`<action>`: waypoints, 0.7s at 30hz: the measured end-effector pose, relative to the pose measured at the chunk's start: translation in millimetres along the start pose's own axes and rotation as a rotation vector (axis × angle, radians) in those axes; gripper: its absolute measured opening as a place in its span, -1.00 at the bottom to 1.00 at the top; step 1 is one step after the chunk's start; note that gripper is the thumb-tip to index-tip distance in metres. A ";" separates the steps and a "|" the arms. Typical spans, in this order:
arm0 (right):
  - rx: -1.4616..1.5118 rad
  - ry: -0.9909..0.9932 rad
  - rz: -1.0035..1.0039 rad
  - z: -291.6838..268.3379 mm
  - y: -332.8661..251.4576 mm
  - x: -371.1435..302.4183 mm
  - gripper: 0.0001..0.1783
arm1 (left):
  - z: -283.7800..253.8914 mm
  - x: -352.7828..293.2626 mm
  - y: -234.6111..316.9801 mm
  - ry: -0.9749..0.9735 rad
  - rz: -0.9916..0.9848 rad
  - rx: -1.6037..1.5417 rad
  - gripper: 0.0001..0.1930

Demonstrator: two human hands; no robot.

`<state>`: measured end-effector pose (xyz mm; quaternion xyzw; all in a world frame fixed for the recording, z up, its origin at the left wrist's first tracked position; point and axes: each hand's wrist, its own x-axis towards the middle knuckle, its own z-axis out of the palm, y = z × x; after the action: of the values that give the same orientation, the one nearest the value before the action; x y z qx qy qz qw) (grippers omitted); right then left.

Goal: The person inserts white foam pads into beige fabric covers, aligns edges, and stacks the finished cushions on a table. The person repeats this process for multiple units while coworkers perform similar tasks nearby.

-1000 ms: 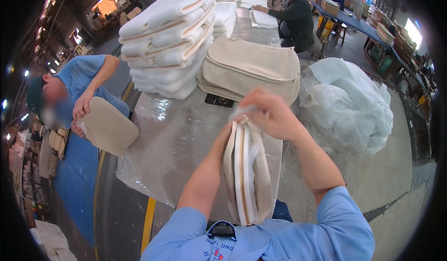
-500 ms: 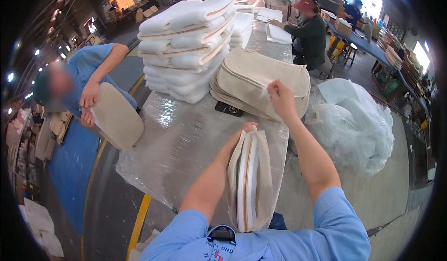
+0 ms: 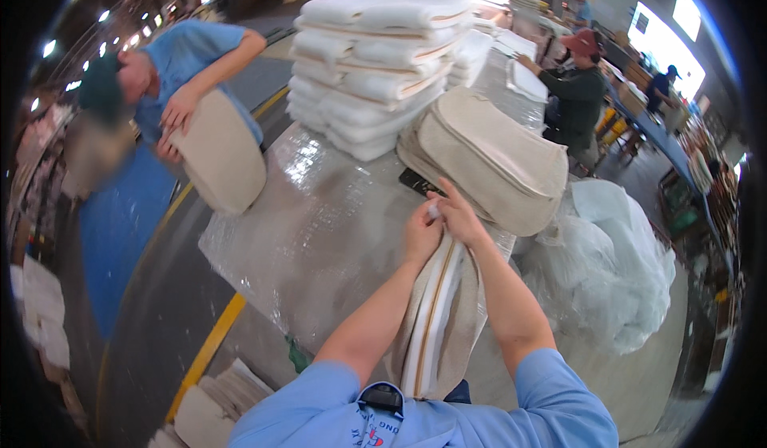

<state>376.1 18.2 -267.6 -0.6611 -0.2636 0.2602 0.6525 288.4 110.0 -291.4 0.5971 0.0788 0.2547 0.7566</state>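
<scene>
A beige fabric cushion cover (image 3: 463, 320) stands on edge in front of my body, its long side gaping. White padding (image 3: 426, 352) with a tan strip down its middle shows in the opening. At the far end, my left hand (image 3: 423, 232) is closed around the cover's tip. My right hand (image 3: 462, 216) meets it there, fingers bent in around a small white tuft (image 3: 434, 210), index finger reaching forward. The fingertips partly hide what they pinch. Just beyond lies a pile of beige covers (image 3: 495, 148).
A tall stack of white foam pads (image 3: 375, 56) stands on the plastic-covered table (image 3: 280, 216). Clear bags of white stuff (image 3: 611, 264) lie at right. One co-worker (image 3: 192, 72) at left handles a beige cushion (image 3: 224, 160); another person (image 3: 575, 88) sits at the far right.
My right hand has come back from above the cover pile to join my left hand at the cover's tip. The view has shifted, so the scene sits differently.
</scene>
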 end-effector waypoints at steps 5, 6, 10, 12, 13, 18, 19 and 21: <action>-0.159 -0.048 0.076 40.2 -22.7 4.2 -0.04 | -61.3 -8.4 33.1 0.307 -0.022 0.426 -0.83; -0.184 -0.025 -0.005 33.6 -17.9 4.7 -0.06 | -74.0 -16.7 37.7 0.359 -0.040 0.322 -0.83; -0.378 0.135 -0.062 15.4 -9.4 -7.4 -0.23 | -150.0 -77.9 62.9 0.561 -0.079 0.203 -0.83; -0.449 0.135 -0.034 13.0 -7.6 -14.6 -0.26 | -212.3 -138.4 92.4 0.734 0.033 0.227 -0.84; -0.470 0.107 -0.043 24.0 -8.1 -10.3 -0.27 | -258.0 -178.1 104.9 0.812 0.074 0.421 -0.82; -0.546 0.079 -0.101 42.0 0.9 0.8 -0.35 | -344.8 -339.0 116.0 0.987 -0.351 0.928 -0.76; -0.557 0.087 -0.095 41.8 0.5 1.1 -0.36 | -340.9 -353.3 104.7 0.976 -0.472 0.984 -0.77; -0.574 0.059 -0.059 41.1 0.0 -3.9 -0.39 | -322.0 -383.8 65.4 0.933 -0.573 1.016 -0.86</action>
<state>344.9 45.3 -268.2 -0.8179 -0.3266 0.1367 0.4535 -196.2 214.3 -389.1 0.6592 0.6521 0.2069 0.3121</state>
